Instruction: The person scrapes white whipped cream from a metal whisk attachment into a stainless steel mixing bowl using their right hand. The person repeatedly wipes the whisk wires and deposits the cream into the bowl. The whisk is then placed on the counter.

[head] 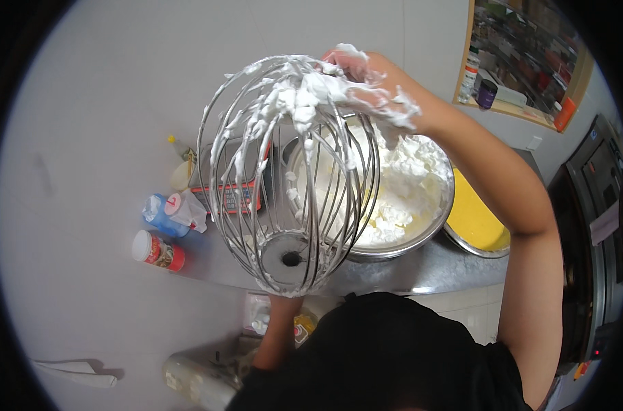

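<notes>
A large balloon whisk [270, 169] of metal wire is raised before me, its hub facing me and white whipped cream or meringue clinging to its wires. My left hand [287, 302] supports it from beneath the hub; only the wrist shows, and the fingers are hidden. At the far end, my right hand [365, 67] lies against the wires, smeared with the white foam and blurred. Its finger positions are partly covered. Below and behind the whisk stands a steel bowl [393, 253] holding white foam [419, 159] in stiff lumps.
A second bowl with yellow batter [473, 210] stands at the right on the steel counter [393, 275]. To the left are a digital scale [234, 198], a blue container [170, 218] and a red jar with a white lid [160, 250]. Bottles stand on the window ledge [517, 110].
</notes>
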Available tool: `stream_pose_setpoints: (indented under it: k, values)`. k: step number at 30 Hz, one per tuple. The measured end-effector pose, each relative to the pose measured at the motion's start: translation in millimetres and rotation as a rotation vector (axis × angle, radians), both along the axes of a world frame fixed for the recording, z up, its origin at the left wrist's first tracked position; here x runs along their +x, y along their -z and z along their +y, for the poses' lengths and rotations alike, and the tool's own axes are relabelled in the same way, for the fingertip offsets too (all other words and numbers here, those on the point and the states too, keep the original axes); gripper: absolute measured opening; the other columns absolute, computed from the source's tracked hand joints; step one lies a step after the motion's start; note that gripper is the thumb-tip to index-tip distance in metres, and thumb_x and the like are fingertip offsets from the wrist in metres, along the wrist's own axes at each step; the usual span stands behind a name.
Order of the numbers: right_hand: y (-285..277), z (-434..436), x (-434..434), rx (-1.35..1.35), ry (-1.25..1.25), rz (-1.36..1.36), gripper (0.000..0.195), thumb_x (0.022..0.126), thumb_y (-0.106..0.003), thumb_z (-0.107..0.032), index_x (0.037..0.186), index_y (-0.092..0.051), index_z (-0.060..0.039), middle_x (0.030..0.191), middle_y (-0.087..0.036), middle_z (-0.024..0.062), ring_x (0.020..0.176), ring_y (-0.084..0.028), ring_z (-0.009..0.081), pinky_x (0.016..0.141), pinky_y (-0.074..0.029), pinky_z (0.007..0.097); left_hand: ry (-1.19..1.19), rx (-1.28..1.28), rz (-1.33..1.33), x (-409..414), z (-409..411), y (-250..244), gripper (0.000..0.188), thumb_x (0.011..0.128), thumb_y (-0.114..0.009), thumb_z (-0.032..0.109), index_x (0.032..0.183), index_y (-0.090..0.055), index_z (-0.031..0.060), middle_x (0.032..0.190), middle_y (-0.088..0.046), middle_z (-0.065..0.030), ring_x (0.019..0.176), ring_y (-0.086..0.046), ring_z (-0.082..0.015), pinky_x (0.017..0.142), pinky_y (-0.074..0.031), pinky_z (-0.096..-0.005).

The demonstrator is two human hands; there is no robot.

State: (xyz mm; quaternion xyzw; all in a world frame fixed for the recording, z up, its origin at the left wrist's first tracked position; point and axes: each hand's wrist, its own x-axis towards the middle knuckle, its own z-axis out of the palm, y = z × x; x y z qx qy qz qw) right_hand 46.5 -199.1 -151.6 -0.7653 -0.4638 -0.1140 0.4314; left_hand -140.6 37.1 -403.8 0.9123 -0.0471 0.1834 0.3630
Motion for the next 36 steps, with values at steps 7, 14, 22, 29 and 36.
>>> stream_pose_setpoints:
  k: [7,14,22,29,36]
  values:
    - [-30,-24,1,0.692,-0.342,0.516,0.044,0.075,-0.056,-0.028,0.109,-0.042,-0.0033,0.103,-0.046,0.0113,0.092,-0.048,0.0200,0.078,-0.041,0.0324,0.001,-0.023,-0.083,-4,-4,-13,0.039,0.071,-0.061,0.019,0.106,-0.051,0.0045,0.105,-0.053,-0.0123,0.099,-0.049,-0.0276,0.088,-0.034,-0.0408]
    - [-26,-20,-17,-0.010,0.037,0.013,0.036,0.080,-0.051,-0.037,0.082,-0.053,-0.0011,0.064,-0.049,0.0037,0.063,-0.050,0.0150,0.060,-0.043,0.0281,-0.021,0.125,-0.180,-10,3,-3,0.033,0.076,-0.054,0.021,0.106,-0.053,0.0075,0.105,-0.053,-0.0130,0.100,-0.048,-0.0307,0.088,-0.033,-0.0434]
    - [-28,-37,-23,-0.318,0.057,-0.483,0.043,0.076,-0.058,-0.025,0.107,-0.047,0.0025,0.099,-0.052,0.0149,0.081,-0.051,0.0262,0.075,-0.041,0.0324,0.065,0.318,-0.245,-7,7,-26,0.032,0.075,-0.054,0.019,0.105,-0.054,0.0070,0.105,-0.053,-0.0133,0.099,-0.049,-0.0309,0.088,-0.034,-0.0427]
    - [-38,-32,-23,-0.114,0.054,-0.491,0.043,0.074,-0.057,-0.025,0.109,-0.049,-0.0024,0.105,-0.051,0.0149,0.095,-0.047,0.0282,0.082,-0.036,0.0365,0.038,0.093,-0.204,11,7,-40,0.032,0.075,-0.054,0.018,0.104,-0.054,0.0068,0.105,-0.053,-0.0132,0.098,-0.049,-0.0308,0.088,-0.034,-0.0425]
    - [-40,-44,2,-0.042,-0.069,-0.464,0.044,0.076,-0.058,-0.036,0.104,-0.053,-0.0029,0.102,-0.052,0.0130,0.094,-0.050,0.0229,0.086,-0.036,0.0352,0.065,0.116,-0.208,14,-7,-36,0.032,0.074,-0.054,0.018,0.104,-0.054,0.0067,0.104,-0.053,-0.0131,0.098,-0.049,-0.0308,0.087,-0.034,-0.0423]
